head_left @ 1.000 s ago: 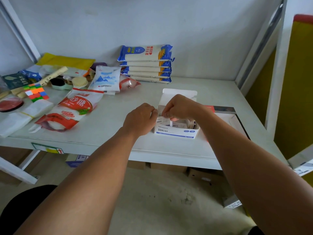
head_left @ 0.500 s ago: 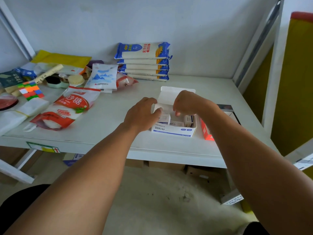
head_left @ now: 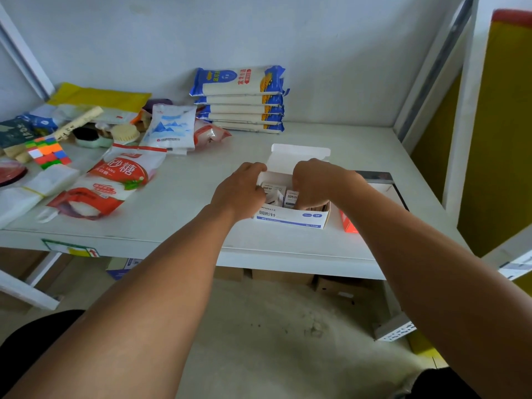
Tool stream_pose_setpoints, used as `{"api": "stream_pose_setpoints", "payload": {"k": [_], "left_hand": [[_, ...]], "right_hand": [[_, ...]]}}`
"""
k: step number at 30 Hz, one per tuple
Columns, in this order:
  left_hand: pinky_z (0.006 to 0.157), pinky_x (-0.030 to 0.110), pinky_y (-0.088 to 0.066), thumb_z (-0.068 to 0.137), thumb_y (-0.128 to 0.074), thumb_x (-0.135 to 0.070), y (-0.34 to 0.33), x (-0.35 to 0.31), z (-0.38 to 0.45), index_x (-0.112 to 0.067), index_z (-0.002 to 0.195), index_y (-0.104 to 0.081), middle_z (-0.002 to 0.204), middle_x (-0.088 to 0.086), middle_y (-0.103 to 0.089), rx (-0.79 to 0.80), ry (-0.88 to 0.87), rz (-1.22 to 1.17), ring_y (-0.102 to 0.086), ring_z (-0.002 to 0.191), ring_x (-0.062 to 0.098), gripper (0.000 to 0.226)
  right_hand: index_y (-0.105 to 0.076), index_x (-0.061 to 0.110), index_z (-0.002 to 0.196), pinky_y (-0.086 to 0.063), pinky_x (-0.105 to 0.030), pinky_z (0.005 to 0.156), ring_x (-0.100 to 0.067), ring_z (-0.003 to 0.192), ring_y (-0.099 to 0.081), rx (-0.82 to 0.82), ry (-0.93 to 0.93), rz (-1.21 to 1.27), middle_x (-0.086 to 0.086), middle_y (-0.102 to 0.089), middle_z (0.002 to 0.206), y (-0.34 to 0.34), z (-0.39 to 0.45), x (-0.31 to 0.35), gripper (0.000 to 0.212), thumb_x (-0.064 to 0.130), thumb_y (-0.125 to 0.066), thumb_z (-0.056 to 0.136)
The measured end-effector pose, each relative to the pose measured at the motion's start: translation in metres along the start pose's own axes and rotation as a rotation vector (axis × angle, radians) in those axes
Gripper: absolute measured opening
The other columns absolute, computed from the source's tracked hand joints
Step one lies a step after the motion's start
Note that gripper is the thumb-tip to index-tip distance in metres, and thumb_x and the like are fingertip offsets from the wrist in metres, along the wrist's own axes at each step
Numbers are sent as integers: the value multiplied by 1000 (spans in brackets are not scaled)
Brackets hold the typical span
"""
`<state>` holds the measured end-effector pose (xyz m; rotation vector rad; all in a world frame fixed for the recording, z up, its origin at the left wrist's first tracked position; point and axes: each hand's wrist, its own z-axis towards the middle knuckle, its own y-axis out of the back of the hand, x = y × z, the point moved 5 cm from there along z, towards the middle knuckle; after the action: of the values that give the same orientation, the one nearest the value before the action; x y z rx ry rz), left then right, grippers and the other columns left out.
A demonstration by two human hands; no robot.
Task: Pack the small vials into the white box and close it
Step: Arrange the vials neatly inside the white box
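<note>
The white box (head_left: pixel 290 218) with a blue stripe stands near the shelf's front edge, its lid (head_left: pixel 299 155) raised at the back. Several small white packs (head_left: pixel 273 191) stand upright inside it. My left hand (head_left: pixel 241 194) grips the box's left end, thumb at the near corner. My right hand (head_left: pixel 319 182) reaches down into the right half of the box, fingers curled on a small pack (head_left: pixel 291 197); the fingertips are hidden inside.
An orange carton (head_left: pixel 348 223) lies just right of the box, with a flat open carton (head_left: pixel 385 185) behind it. A red sugar bag (head_left: pixel 115 180), a colour cube (head_left: pixel 47 152) and stacked blue noodle packs (head_left: pixel 241 99) fill the left and back. A slanted shelf post (head_left: pixel 431 67) rises at right.
My right hand came down from above the box into it. My left hand moved from beside the box onto its left end.
</note>
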<state>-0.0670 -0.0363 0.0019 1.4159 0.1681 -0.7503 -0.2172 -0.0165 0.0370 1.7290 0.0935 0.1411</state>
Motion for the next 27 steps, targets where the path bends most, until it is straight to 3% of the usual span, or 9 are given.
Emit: {"api": "stream_pose_setpoints", "payload": {"k": [4, 6, 8, 10, 16, 23, 27], "left_hand": [[83, 40, -54, 88, -48, -11, 2, -1, -2, -23, 135, -44, 138, 0, -48, 3, 16, 3, -57, 113, 28, 49], [82, 40, -56, 88, -47, -11, 2, -1, -2, -23, 136, -43, 139, 1, -48, 11, 24, 9, -56, 116, 30, 50], [80, 39, -57, 89, -45, -12, 1, 0, -3, -24, 137, -42, 139, 1, -48, 19, 27, 11, -56, 118, 31, 49], [77, 41, -58, 90, -43, -13, 0, -1, -3, -24, 137, -41, 138, 1, -49, 20, 29, 18, -57, 115, 31, 48], [71, 40, -59, 93, -37, -14, -2, -3, -6, -23, 139, -37, 134, 3, -50, -3, 36, 13, -58, 114, 33, 47], [75, 40, -60, 93, -40, -14, -2, -3, -6, -24, 139, -38, 136, 3, -50, 10, 34, 16, -58, 115, 33, 47], [80, 42, -58, 92, -43, -14, -1, -2, -7, -24, 138, -40, 133, 4, -54, -24, 40, -10, -61, 112, 31, 47]], "right_hand": [[-60, 17, 85, -51, -31, 63, -16, 68, -55, -54, -19, 44, 3, -55, 75, 2, 1, -6, 41, 42, -82, 62], [-67, 18, 99, -53, -32, 69, -17, 78, -57, -99, -16, 93, 3, -61, 88, 7, 0, -11, 49, 46, -80, 62], [-68, 19, 113, -45, -29, 69, -16, 85, -52, -178, -18, 124, 0, -64, 102, 15, -2, -16, 52, 42, -78, 67], [-68, 18, 116, -39, -26, 67, -17, 85, -50, -229, -18, 106, 0, -64, 103, 23, -5, -20, 49, 37, -76, 72], [-63, 19, 124, -51, -33, 82, -25, 106, -57, -202, -30, 28, -3, -63, 117, 21, -8, -14, 53, 35, -74, 74], [-61, 14, 123, -48, -35, 78, -27, 110, -54, -200, -3, -124, -8, -64, 112, 19, -15, 7, 44, 29, -69, 81], [-63, 11, 114, -48, -33, 66, -27, 85, -59, -233, -18, -145, -10, -64, 102, 10, -15, 17, 34, 18, -71, 82]]}}
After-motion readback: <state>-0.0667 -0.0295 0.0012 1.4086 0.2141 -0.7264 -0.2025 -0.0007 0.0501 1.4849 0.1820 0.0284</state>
